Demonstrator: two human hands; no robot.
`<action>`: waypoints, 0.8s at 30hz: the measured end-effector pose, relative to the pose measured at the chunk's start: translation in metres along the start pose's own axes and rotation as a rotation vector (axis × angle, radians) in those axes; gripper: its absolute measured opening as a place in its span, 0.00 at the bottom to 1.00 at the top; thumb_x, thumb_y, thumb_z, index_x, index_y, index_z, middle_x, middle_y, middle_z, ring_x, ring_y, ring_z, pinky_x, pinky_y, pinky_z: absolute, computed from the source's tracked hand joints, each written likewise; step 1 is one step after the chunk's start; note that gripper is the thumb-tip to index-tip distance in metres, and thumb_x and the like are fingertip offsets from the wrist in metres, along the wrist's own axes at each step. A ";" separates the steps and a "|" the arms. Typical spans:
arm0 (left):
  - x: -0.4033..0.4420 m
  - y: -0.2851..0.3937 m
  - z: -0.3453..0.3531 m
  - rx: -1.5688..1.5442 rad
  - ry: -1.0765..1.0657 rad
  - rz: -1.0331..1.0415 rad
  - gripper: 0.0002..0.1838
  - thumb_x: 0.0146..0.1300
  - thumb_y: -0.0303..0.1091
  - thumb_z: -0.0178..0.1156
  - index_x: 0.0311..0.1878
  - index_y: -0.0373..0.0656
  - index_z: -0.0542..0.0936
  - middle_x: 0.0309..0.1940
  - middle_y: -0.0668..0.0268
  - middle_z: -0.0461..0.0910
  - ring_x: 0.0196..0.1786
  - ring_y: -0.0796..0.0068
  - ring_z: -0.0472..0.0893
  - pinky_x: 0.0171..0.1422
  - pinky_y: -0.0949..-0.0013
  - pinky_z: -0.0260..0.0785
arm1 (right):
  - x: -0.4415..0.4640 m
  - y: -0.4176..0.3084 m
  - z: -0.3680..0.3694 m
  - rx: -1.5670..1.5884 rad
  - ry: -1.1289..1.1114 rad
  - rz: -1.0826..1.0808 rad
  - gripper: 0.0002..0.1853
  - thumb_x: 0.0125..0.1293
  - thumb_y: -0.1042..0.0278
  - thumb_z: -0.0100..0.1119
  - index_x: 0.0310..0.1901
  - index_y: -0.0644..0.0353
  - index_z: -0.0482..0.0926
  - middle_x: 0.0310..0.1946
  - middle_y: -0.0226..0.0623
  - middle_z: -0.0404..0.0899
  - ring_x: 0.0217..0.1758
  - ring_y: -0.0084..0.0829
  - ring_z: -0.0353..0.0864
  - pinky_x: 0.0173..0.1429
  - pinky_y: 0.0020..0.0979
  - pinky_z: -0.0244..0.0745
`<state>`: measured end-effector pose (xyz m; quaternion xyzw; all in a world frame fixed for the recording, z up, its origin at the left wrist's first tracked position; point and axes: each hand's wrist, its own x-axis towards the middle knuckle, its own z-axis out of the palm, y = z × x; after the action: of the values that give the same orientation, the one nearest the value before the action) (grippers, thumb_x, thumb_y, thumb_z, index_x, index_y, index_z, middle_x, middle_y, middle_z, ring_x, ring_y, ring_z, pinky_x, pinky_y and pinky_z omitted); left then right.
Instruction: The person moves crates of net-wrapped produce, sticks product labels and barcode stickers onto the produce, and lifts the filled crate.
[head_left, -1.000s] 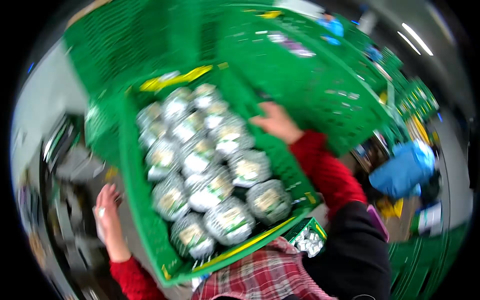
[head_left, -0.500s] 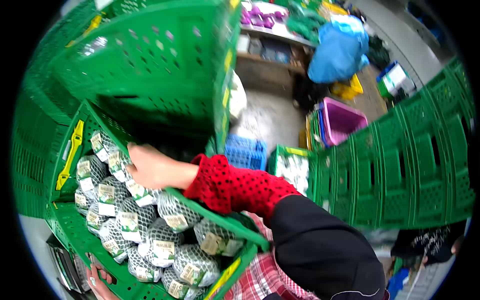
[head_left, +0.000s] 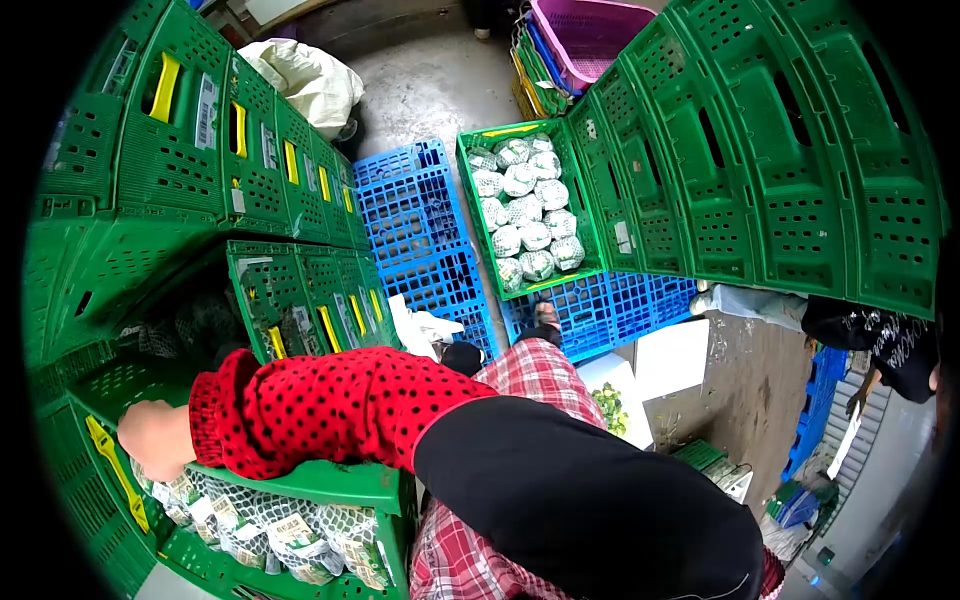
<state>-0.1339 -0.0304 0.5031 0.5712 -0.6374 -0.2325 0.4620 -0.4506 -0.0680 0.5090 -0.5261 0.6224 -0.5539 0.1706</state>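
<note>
My right hand [head_left: 157, 440], in a red polka-dot cuff, is closed over the far rim of a green plastic crate [head_left: 320, 482] at the lower left. That crate holds several net-wrapped packs [head_left: 295, 537] with paper labels, partly hidden by its rim and my arm. Beside my hand is the crate's yellow handle clip [head_left: 115, 470]. My left hand is out of view. Behind my forearm stand stacked green crates [head_left: 300, 290], with dark contents showing inside one.
A green crate of white netted packs [head_left: 523, 209] stands beside blue pallets [head_left: 420, 215]. Tall green crate stacks rise on the right [head_left: 700, 150] and left [head_left: 210, 150]. Nearby are a white sack [head_left: 305, 85] and a pink basket [head_left: 590, 40]. Another person [head_left: 870, 335] stands at the right.
My view has swung right and toward the floor. The held crate now sits lower in view, its packs less visible. My right hand stays at its rim; my left hand has left view.
</note>
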 end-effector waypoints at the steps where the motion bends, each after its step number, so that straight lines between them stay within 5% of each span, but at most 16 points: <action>1: -0.008 0.000 -0.001 0.002 0.011 -0.005 0.10 0.71 0.37 0.53 0.35 0.43 0.71 0.23 0.70 0.70 0.18 0.83 0.64 0.17 0.75 0.50 | -0.002 -0.003 0.003 0.022 0.026 0.045 0.11 0.42 0.71 0.66 0.31 0.63 0.85 0.32 0.46 0.83 0.40 0.45 0.84 0.42 0.38 0.81; 5: -0.040 -0.004 -0.011 -0.007 0.048 -0.038 0.10 0.71 0.38 0.53 0.35 0.43 0.71 0.23 0.71 0.70 0.18 0.84 0.64 0.17 0.76 0.50 | -0.043 0.002 -0.041 0.027 -0.278 -0.200 0.12 0.41 0.74 0.64 0.30 0.69 0.83 0.35 0.51 0.82 0.39 0.47 0.83 0.41 0.40 0.80; 6: -0.051 -0.006 -0.016 -0.016 0.055 -0.053 0.10 0.71 0.38 0.53 0.36 0.43 0.71 0.24 0.71 0.70 0.19 0.84 0.64 0.17 0.76 0.51 | -0.061 0.009 -0.047 0.069 -0.282 -0.241 0.23 0.40 0.75 0.63 0.41 0.79 0.79 0.36 0.56 0.80 0.39 0.49 0.83 0.41 0.41 0.80; 10: -0.112 -0.015 -0.032 -0.073 0.060 -0.100 0.10 0.71 0.38 0.53 0.36 0.43 0.71 0.24 0.71 0.70 0.19 0.84 0.64 0.18 0.76 0.51 | -0.149 0.030 -0.078 0.151 -0.169 -0.134 0.38 0.44 0.77 0.59 0.56 0.92 0.60 0.31 0.62 0.78 0.36 0.51 0.82 0.36 0.42 0.79; 18: -0.249 -0.028 -0.038 -0.148 -0.159 -0.082 0.07 0.71 0.35 0.53 0.43 0.42 0.71 0.29 0.71 0.72 0.22 0.87 0.64 0.21 0.79 0.53 | -0.325 0.122 -0.191 0.192 -0.029 -0.206 0.23 0.61 0.76 0.48 0.55 0.81 0.60 0.25 0.62 0.74 0.27 0.55 0.79 0.31 0.46 0.73; 20: -0.292 -0.004 0.000 -0.293 -0.167 -0.039 0.08 0.73 0.35 0.50 0.38 0.44 0.69 0.22 0.75 0.67 0.17 0.88 0.61 0.18 0.78 0.51 | -0.366 0.138 -0.225 0.177 0.017 -0.134 0.25 0.62 0.74 0.49 0.59 0.78 0.58 0.27 0.62 0.74 0.30 0.56 0.79 0.32 0.47 0.72; 24: -0.304 0.020 0.041 -0.247 -0.349 0.028 0.10 0.74 0.36 0.49 0.35 0.44 0.68 0.22 0.75 0.65 0.19 0.88 0.62 0.19 0.79 0.52 | -0.417 0.177 -0.273 0.140 0.187 -0.052 0.27 0.64 0.72 0.51 0.64 0.71 0.59 0.38 0.65 0.75 0.41 0.57 0.80 0.44 0.46 0.73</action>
<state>-0.2031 0.2517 0.4018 0.4524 -0.6821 -0.3978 0.4144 -0.5885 0.3932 0.2907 -0.4750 0.5814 -0.6468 0.1339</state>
